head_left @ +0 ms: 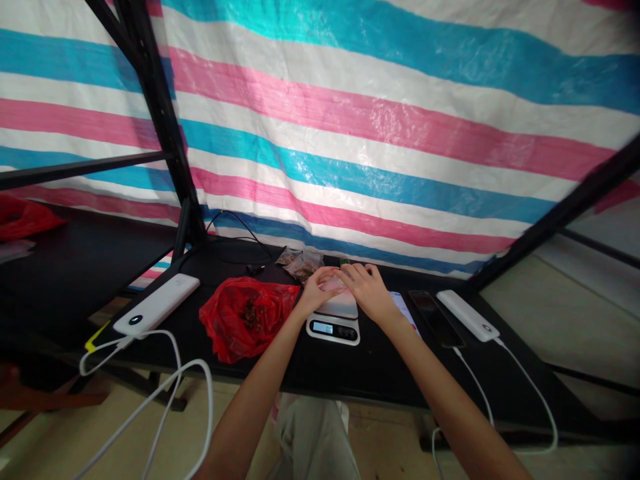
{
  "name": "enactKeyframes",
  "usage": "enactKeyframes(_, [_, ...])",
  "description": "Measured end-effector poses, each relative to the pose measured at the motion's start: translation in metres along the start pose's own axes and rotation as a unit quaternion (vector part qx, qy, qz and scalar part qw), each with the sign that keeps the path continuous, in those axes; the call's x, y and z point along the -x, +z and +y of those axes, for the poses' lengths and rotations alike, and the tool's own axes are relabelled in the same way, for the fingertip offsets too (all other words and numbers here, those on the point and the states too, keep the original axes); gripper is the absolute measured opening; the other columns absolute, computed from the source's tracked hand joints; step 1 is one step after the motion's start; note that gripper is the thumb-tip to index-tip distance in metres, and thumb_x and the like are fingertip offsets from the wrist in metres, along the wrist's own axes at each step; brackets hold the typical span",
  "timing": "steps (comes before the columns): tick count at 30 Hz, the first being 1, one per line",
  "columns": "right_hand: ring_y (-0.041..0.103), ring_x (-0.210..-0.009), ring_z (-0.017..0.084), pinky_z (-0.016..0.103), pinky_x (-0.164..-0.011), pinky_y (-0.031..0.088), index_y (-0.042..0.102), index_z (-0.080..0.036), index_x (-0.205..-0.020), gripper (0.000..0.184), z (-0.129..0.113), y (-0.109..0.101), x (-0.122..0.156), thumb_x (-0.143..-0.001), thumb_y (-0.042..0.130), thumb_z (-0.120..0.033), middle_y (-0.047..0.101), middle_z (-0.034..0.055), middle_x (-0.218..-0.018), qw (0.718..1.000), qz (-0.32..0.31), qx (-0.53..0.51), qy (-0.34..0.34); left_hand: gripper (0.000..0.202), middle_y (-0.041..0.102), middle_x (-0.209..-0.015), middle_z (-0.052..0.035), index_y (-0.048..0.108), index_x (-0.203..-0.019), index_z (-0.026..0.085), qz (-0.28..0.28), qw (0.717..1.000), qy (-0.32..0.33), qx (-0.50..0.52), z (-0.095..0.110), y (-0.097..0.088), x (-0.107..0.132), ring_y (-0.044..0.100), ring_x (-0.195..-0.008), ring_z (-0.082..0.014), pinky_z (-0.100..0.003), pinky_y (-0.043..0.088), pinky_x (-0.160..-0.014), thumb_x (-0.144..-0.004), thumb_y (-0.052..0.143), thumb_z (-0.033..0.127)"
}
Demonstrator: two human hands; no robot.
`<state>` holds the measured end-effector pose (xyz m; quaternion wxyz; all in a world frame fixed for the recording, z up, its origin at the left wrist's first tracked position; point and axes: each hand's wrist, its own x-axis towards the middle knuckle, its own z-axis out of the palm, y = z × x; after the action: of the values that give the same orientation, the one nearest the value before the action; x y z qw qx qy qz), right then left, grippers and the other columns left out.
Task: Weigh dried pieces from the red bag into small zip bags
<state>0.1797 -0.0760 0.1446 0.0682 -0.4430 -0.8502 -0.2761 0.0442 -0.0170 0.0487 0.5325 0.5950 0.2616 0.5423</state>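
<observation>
A small white digital scale (333, 330) with a lit display lies on the black table in front of me. Over its weighing plate, my left hand (321, 288) and my right hand (366, 288) meet, fingers bent and closed in. Between them is a thin, clear, pinkish piece that looks like a small plastic bag (334, 285); the fingers partly cover it. Left of the scale, an open red plastic bag (225, 327) holds dark brown dried bits (251, 315). Just behind my left hand lie small clear bags (304, 265) with brown contents.
A white power bank (157, 303) with a looped white cable lies left. To the right are a lit phone (403, 310), a dark phone (434, 317) and another cabled white power bank (467, 315). Black frame posts (163, 113) and a striped sheet (350, 133) stand behind.
</observation>
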Motion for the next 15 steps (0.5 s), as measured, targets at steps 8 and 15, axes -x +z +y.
enactKeyframes(8, [0.051, -0.098, 0.023, 0.036, -0.081, 0.029, 0.052, -0.020, -0.112, 0.029, 0.008, 0.038, 0.028, -0.084, 0.048, -0.021, 0.060, 0.0087, -0.110, 0.971, 0.096, -0.075, 0.204, 0.063, 0.057, -0.116, -0.0111, 0.051, -0.115, 0.019, -0.054, 0.993, 0.058, -0.089, 0.002, 0.009, 0.003, 0.052, -0.110, -0.0229, -0.039, 0.037, -0.097, -0.057, 0.076, 0.025])
enactKeyframes(15, [0.057, -0.088, 0.025, 0.038, -0.076, 0.041, 0.050, -0.015, -0.108, 0.033, -0.004, 0.101, 0.079, -0.080, 0.049, -0.033, 0.062, 0.0117, -0.096, 0.873, 0.150, -0.255, 0.389, 0.052, 0.050, -0.125, -0.0088, 0.046, -0.121, 0.021, 0.004, 0.958, 0.147, -0.245, 0.009, 0.002, 0.011, 0.042, -0.118, -0.0215, -0.038, 0.029, -0.102, -0.073, 0.063, 0.030])
